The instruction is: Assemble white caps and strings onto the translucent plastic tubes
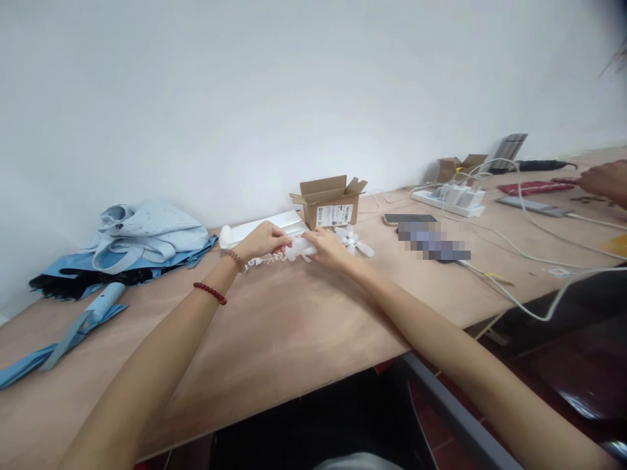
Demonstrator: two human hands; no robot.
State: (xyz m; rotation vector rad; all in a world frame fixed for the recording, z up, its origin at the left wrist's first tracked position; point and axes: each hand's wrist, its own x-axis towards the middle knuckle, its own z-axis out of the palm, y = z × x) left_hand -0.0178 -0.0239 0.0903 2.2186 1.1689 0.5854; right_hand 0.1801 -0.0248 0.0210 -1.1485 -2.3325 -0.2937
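Observation:
Over the wooden table, my left hand [266,239] with its two beaded bracelets pinches a translucent white plastic piece [298,247]. Fingers bent, my right hand [327,246] grips the same piece or one touching it; its fingertips are partly hidden. Just right of that hand lie several white petal-shaped plastic pieces [353,241]. Small white parts on a thin strand [267,259] are spread below my left hand. Behind both hands is a white, flat, shiny package [264,227], whose kind I cannot make out.
An open cardboard box [331,203] stands behind my hands. Left lie a pale blue cloth bag [151,228] and a blue umbrella [100,307]. Phones [409,219], white cables and a power strip [458,202] occupy the right. Another person's hand [607,181] shows far right.

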